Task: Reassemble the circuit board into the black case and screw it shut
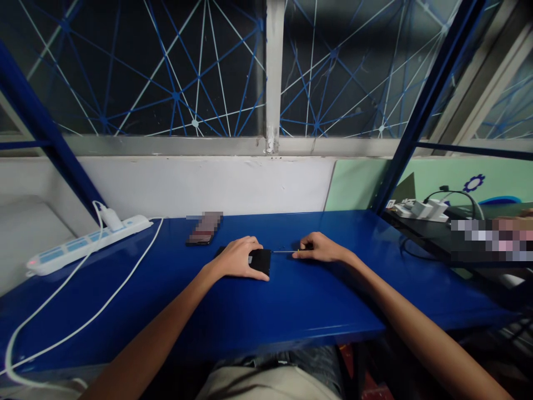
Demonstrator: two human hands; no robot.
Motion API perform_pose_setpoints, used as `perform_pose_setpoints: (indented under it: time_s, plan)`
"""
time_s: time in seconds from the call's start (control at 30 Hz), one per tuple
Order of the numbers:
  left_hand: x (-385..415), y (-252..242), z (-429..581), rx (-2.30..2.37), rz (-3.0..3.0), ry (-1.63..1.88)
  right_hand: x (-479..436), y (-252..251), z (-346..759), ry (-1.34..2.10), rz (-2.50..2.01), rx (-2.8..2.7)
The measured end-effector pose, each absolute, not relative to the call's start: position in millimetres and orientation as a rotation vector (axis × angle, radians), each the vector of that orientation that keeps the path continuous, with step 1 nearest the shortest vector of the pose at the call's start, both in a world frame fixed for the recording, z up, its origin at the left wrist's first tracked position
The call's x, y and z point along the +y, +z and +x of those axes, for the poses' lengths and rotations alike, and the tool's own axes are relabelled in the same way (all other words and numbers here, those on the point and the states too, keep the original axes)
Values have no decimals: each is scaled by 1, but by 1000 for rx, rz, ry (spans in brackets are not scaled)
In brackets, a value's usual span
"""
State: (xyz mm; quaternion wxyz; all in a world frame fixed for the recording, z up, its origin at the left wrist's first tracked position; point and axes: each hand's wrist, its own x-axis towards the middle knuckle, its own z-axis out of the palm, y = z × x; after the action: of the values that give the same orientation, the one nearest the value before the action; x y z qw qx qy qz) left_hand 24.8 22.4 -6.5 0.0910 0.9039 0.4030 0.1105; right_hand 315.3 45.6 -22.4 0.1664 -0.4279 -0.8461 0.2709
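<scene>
A flat black rectangular case (260, 261) lies on the blue table (291, 308). Over its top rests my left hand (241, 258), thumb and fingers gripping its near and far edges. To the right, my right hand (318, 247) is closed around the dark handle of a screwdriver (285, 251). The thin metal shaft points left, lying level, and its tip meets the case's right edge. Whether the tip sits in a screw is too small to make out. A few tiny dark specks lie just beyond the shaft.
A phone (204, 229), partly blurred out, lies behind the left hand. At the left stands a white power strip (91, 244) with a white cable (120, 291) looping over the table. Blue frame posts rise at both sides. A dark neighbouring desk at right holds white adapters (428, 208).
</scene>
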Motion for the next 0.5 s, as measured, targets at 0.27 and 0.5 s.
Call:
perform_pose_setpoints:
  time_s: [0.27, 0.5]
  plan:
    - [23, -7, 25, 1185, 2693, 346, 43, -26, 310, 788, -1215, -2410]
    - [24, -9, 24, 1192, 2701, 335, 46, -22, 314, 716, -1226, -2454]
